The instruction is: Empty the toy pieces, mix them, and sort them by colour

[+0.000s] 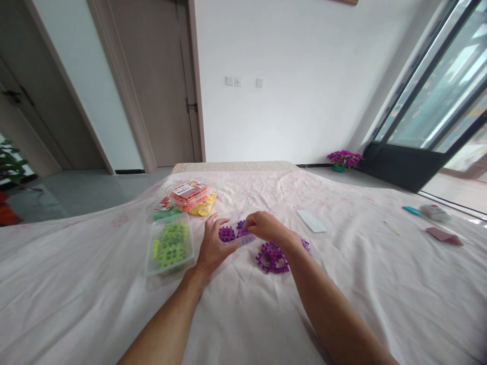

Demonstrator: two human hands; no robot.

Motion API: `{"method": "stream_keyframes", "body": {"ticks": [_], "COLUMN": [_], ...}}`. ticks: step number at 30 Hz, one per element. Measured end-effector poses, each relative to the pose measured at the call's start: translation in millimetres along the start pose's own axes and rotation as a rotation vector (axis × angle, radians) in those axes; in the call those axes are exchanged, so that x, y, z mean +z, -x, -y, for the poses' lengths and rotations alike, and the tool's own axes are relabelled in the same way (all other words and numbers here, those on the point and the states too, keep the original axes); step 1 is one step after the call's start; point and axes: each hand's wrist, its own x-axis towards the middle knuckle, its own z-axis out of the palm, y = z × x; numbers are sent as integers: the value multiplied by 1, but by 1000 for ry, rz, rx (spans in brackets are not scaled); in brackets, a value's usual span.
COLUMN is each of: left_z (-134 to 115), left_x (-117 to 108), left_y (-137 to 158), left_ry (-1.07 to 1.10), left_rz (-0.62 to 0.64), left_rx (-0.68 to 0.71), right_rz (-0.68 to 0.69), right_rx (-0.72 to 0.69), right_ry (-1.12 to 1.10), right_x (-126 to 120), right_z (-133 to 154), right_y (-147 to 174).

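Observation:
A clear plastic box with purple lattice building pieces in it lies on the cloth ahead of me. My left hand grips its left end, thumb along the near wall and fingers curved over the far side. At the right end, my right hand is closed, fingertips down on a purple building piece; its grip is partly hidden. More purple building pieces lie joined or heaped under my right forearm. Left of my left hand stands a tub of green building pieces.
Behind the tub, lidded boxes of orange pieces and yellow pieces are stacked. To the right lie a clear lid with a white label, a turquoise item, a white packet and a pink item. The cloth is wrinkled.

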Motion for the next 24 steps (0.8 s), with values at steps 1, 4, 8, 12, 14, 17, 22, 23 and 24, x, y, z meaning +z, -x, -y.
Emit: {"method": "stream_keyframes", "body": {"ticks": [1,4,8,12,14,17,22,23,24], "left_z": [-1,-1,1,2,2,1,0,0,1], "left_x": [0,0,1,1,0,-1,-2,-2,-2], "left_y": [0,0,0,0,0,0,-1,-1,-1], "left_ry": [-1,-2,0,-3,-8,-7,-14,-15,-15], "left_rz": [2,5,3,-3,-7,-35,-62,-62,-64], "left_rx": [-2,-6,-6,2,-6,-30,-23,-16,-9], "right_rz": [12,38,37,82,28,-157,-111,-67,-29], "right_rx": [-15,-53,-22,-63,-102,-58,226,276,317], "right_ry": [19,50,93,71,4,-74,38,84,124], "right_x": [-1,-2,3,5,-1,-17,-36,-35,-34], "right_z": [-1,-2,-1,-2,-6,-19,-54,-60,-65], "right_y": [0,0,-2,-3,-2,2,14,16,17]}}
